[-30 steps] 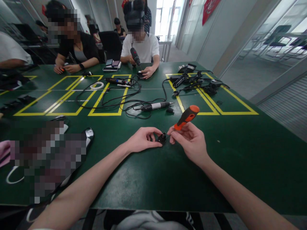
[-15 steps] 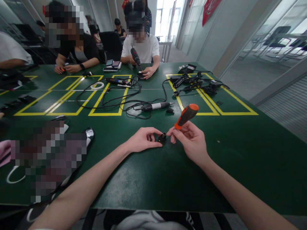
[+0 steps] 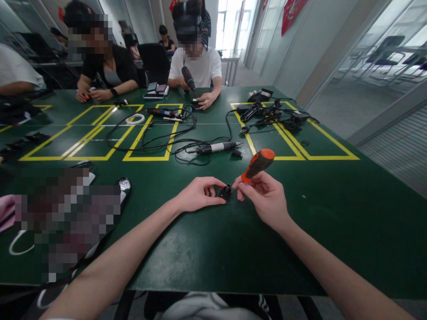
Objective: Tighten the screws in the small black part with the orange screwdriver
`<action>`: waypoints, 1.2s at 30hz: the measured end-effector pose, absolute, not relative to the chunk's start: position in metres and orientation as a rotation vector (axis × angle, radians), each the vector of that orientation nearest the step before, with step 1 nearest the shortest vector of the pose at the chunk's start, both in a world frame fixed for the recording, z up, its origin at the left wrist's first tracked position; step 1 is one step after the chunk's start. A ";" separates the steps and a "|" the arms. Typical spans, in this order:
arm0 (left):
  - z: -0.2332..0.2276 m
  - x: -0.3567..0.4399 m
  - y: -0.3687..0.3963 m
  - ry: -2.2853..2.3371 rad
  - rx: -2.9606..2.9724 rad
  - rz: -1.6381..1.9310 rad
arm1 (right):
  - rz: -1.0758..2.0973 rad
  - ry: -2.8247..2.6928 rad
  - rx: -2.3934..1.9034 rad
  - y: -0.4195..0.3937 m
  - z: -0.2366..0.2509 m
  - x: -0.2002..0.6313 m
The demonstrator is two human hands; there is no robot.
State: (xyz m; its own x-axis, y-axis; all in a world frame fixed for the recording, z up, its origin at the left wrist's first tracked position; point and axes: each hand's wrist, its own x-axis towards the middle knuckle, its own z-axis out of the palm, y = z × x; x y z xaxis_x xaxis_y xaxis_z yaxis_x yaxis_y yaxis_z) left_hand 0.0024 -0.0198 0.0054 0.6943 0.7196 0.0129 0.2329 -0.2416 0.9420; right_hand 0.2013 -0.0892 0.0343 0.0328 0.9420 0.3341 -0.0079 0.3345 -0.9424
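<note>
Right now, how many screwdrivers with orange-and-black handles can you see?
1, the orange-and-black screwdriver gripped in the right hand, tip towards the small black part that the left hand pinches on the green table. Others may hide among the cables.

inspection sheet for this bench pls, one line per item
Surface: green table marked with yellow tape boxes.
Job's things: small black part on the table; orange-handled screwdriver, tip at the part.
Clutter: electric screwdriver, white tape ring, phones, black tool pile.
Grippers: left hand pinches the part; right hand grips the screwdriver.
Cables: black cords looped mid-table.
Surroundings: co-workers seated opposite; glass partition on the right.
</note>
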 end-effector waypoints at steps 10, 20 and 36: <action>0.002 0.002 -0.019 0.737 1.810 0.563 | 0.939 -1.317 -0.931 -0.089 0.033 0.201; 0.005 0.002 -0.021 0.751 1.822 0.550 | 0.917 -1.364 -0.933 -0.089 0.034 0.202; 0.005 0.002 -0.022 0.763 1.799 0.601 | 0.954 -1.343 -0.907 -0.088 0.031 0.201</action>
State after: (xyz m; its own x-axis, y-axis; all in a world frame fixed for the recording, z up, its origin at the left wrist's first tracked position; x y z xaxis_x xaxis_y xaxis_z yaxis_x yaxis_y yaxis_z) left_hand 0.0022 -0.0220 0.0054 0.6715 0.7396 0.0446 0.2162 -0.2532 0.9429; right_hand 0.2012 -0.0877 0.0314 -0.0008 0.9327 0.3608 -0.0336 0.3605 -0.9321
